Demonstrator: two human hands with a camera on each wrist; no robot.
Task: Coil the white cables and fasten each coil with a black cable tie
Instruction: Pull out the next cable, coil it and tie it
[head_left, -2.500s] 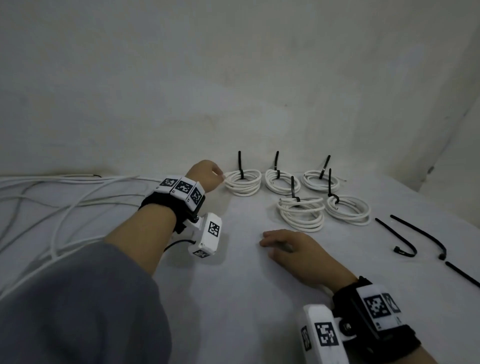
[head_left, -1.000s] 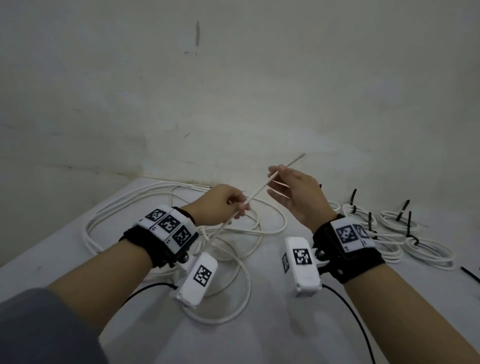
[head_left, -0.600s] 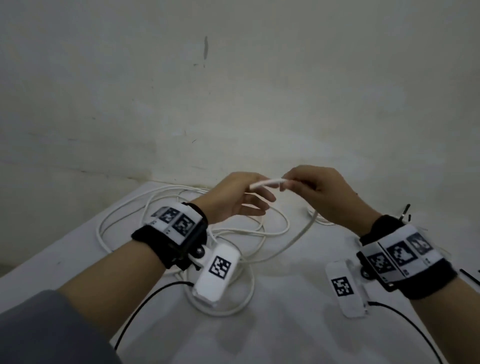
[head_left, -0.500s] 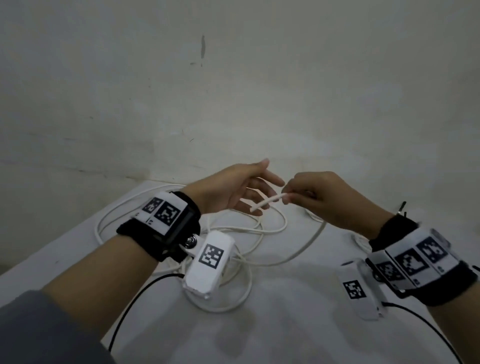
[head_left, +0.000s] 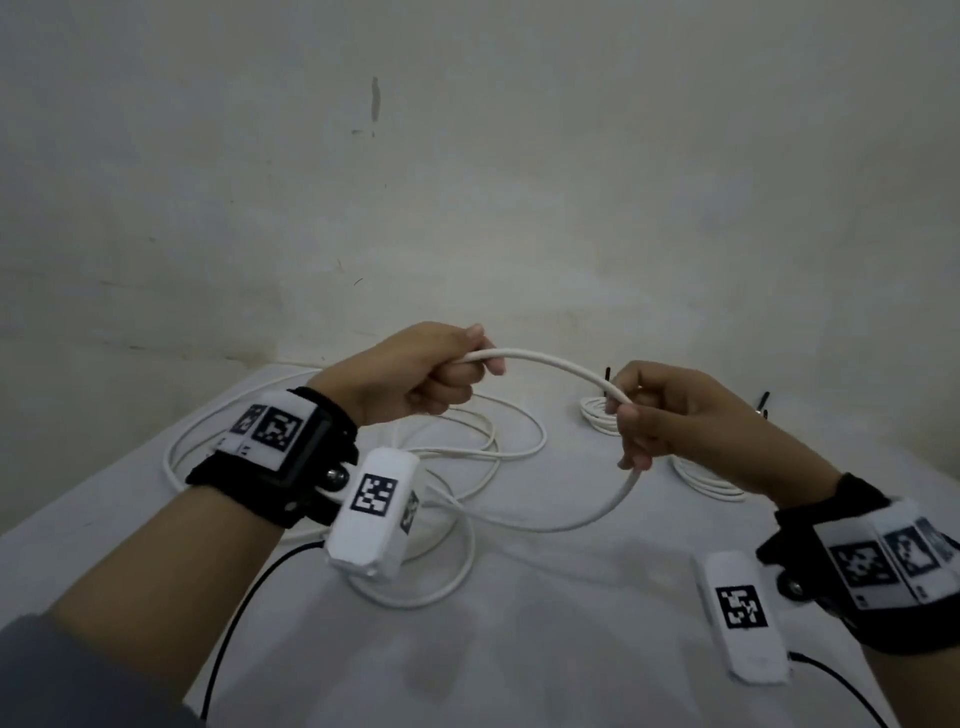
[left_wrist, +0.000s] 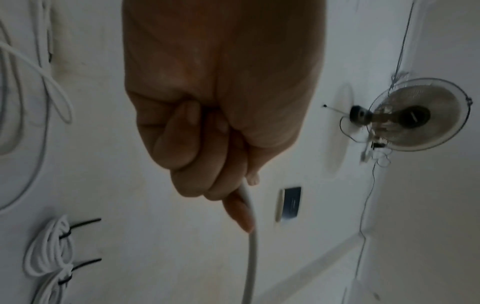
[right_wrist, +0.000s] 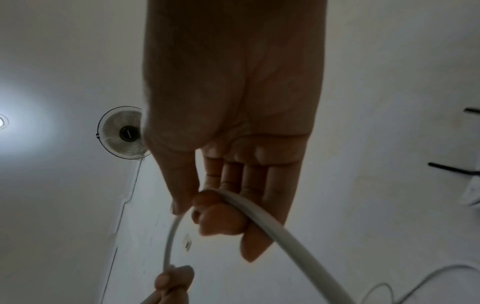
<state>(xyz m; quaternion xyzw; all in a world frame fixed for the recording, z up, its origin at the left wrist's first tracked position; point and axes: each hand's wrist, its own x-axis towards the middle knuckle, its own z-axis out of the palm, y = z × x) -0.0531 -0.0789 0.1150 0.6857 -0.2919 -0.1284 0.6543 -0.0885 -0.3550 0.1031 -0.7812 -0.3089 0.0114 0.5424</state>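
A white cable (head_left: 550, 362) arcs in the air between my two hands above the table. My left hand (head_left: 415, 376) grips its end in a fist; the left wrist view shows the cable (left_wrist: 250, 257) coming out of the curled fingers (left_wrist: 197, 156). My right hand (head_left: 670, 415) holds the same cable further along, fingers curled round it (right_wrist: 259, 211). From there the cable drops to a loose tangle of white cable (head_left: 457, 457) on the table. Tied coils (head_left: 597, 415) with black cable ties (left_wrist: 78, 223) lie behind my right hand, partly hidden.
The white table (head_left: 519, 649) meets a bare wall (head_left: 467, 208) at the back. Its left edge runs diagonally near my left forearm. Black camera leads (head_left: 244, 603) trail from both wrists. A fan (left_wrist: 418, 115) hangs on the ceiling.
My left hand has closed on the cable end, which it was only reaching toward half a second ago. My right hand has slid along the cable to the right, and an arc now spans the hands.
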